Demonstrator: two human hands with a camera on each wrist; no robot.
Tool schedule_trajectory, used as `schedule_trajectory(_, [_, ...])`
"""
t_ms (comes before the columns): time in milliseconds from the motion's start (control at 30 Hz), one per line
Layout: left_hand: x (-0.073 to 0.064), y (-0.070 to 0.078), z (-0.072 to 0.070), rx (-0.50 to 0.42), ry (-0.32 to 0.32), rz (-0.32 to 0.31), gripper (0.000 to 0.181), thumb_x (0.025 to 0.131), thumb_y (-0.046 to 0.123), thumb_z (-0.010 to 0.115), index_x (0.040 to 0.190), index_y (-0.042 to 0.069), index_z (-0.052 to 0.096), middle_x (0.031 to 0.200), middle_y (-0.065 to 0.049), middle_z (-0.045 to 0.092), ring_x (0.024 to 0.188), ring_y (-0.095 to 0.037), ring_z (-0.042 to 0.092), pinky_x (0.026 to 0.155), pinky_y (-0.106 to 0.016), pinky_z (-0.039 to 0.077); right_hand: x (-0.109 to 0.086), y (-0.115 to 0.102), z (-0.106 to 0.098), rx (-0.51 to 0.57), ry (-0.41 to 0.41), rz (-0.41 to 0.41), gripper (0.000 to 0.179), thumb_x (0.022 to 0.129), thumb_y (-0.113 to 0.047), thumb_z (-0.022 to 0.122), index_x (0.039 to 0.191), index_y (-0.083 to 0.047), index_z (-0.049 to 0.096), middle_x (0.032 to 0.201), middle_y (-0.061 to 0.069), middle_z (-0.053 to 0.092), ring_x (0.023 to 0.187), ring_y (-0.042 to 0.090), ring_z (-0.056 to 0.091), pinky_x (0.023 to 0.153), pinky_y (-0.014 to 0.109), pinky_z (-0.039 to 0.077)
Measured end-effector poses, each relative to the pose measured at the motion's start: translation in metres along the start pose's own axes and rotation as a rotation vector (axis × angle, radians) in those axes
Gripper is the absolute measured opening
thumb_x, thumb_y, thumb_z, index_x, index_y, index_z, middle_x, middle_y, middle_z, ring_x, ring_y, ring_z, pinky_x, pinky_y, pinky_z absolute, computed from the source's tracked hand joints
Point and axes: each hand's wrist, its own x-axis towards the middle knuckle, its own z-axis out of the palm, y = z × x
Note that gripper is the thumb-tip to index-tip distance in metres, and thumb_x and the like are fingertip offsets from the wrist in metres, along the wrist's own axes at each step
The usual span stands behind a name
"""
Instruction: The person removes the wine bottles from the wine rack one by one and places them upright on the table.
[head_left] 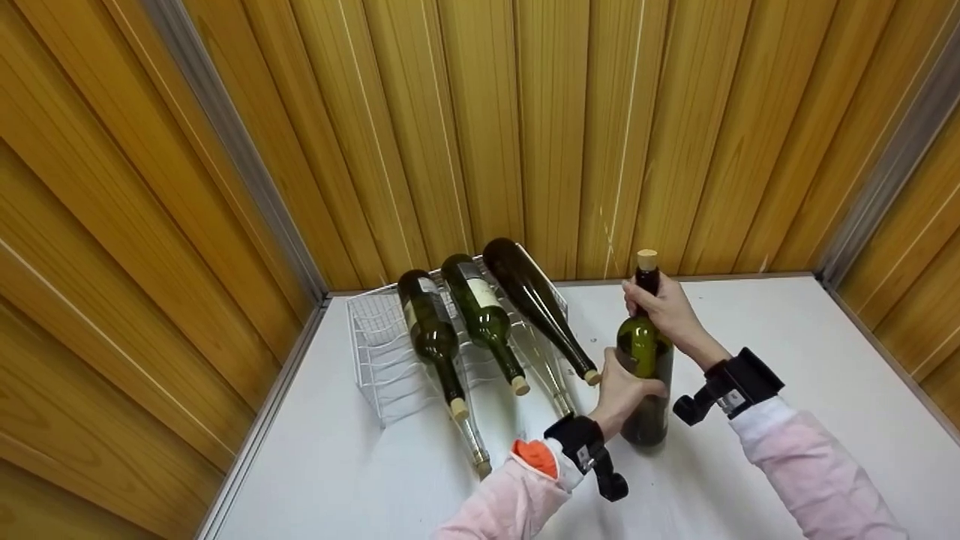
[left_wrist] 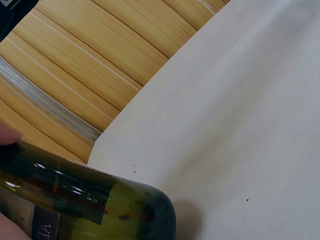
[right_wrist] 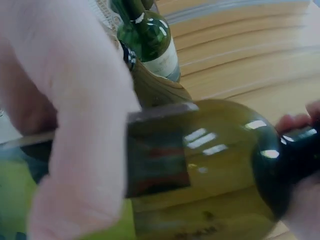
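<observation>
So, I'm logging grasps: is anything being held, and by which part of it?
One bottle: the right grip is round its neck, the left grip round its body.

Pale pink sleeves (head_left: 817, 457), white-cuffed, one showing perhaps an orange lining (head_left: 536, 457), meet black wrist mounts (head_left: 748, 381)

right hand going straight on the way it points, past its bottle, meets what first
Beyond the bottle it grips, the right hand would probably meet the wall first; depth is unclear.
</observation>
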Motion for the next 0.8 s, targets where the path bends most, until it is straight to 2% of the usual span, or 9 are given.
schedule_trajectory(167, [0.004, 0.006, 0.000, 0.069, -0.028, 0.036, 0.074, 0.058, -0.005, 0.082, 0.121, 0.012, 0.047, 0.109, 0.000, 0.062, 0.098, -0.014, 0.058, 0.093, -0.031, 0.045, 0.000, -0.002, 0.000, -0.005, 0.114, -0.043, 0.019, 0.101, 0.000, 0.057, 0.082, 0.004, 0.053, 0.060, -0.005, 0.053, 0.057, 0.007, 0.052, 0.062, 0.020, 0.044])
schedule_trajectory(300, [0.002, 0.011, -0.001, 0.087, -0.034, 0.047, 0.087, 0.064, -0.005, 0.081, 0.141, 0.008, 0.041, 0.129, -0.007, 0.060, 0.116, -0.020, 0.058, 0.104, -0.034, 0.043, 0.002, -0.003, -0.006, 0.013, 0.175, -0.069, 0.020, 0.100, 0.000, 0.058, 0.081, 0.002, 0.053, 0.060, -0.006, 0.054, 0.057, 0.006, 0.053, 0.062, 0.020, 0.044])
schedule_trajectory(400, [-0.002, 0.014, -0.001, 0.111, -0.041, 0.063, 0.091, 0.067, -0.004, 0.078, 0.148, 0.003, 0.037, 0.140, -0.013, 0.057, 0.127, -0.026, 0.055, 0.110, -0.038, 0.040, 0.007, -0.002, -0.015, 0.003, 0.231, -0.084, 0.020, 0.100, -0.002, 0.059, 0.081, -0.003, 0.053, 0.060, -0.007, 0.054, 0.058, 0.005, 0.053, 0.062, 0.019, 0.045])
schedule_trajectory(500, [-0.006, 0.017, -0.002, 0.129, -0.059, 0.106, 0.086, 0.068, -0.005, 0.074, 0.147, 0.001, 0.039, 0.141, -0.015, 0.056, 0.131, -0.029, 0.053, 0.111, -0.037, 0.039, 0.014, 0.002, -0.027, -0.020, 0.289, -0.075, 0.019, 0.100, -0.003, 0.059, 0.082, -0.005, 0.054, 0.061, -0.010, 0.054, 0.059, 0.003, 0.054, 0.062, 0.017, 0.045])
schedule_trajectory(600, [-0.009, 0.019, -0.003, 0.085, -0.092, 0.143, 0.076, 0.070, -0.009, 0.069, 0.142, 0.000, 0.044, 0.134, -0.012, 0.057, 0.126, -0.026, 0.056, 0.107, -0.032, 0.044, 0.020, 0.006, -0.038, -0.043, 0.335, -0.046, 0.017, 0.100, -0.003, 0.058, 0.084, -0.006, 0.054, 0.062, -0.010, 0.055, 0.059, 0.003, 0.055, 0.064, 0.016, 0.046])
schedule_trajectory(700, [-0.010, 0.022, -0.004, 0.037, -0.135, 0.162, 0.063, 0.072, -0.012, 0.066, 0.131, 0.002, 0.049, 0.123, -0.004, 0.057, 0.115, -0.019, 0.060, 0.097, -0.025, 0.049, 0.027, 0.010, -0.046, -0.059, 0.370, -0.033, 0.014, 0.100, -0.005, 0.057, 0.086, -0.007, 0.054, 0.063, -0.010, 0.056, 0.060, 0.002, 0.056, 0.065, 0.016, 0.046])
schedule_trajectory(800, [-0.012, 0.023, -0.007, 0.042, -0.182, 0.196, 0.048, 0.074, -0.014, 0.066, 0.117, 0.004, 0.053, 0.108, 0.000, 0.059, 0.098, -0.009, 0.061, 0.087, -0.020, 0.051, 0.032, 0.015, -0.051, -0.083, 0.403, -0.040, 0.013, 0.101, -0.010, 0.059, 0.089, -0.008, 0.053, 0.064, -0.011, 0.056, 0.061, 0.002, 0.056, 0.065, 0.016, 0.046])
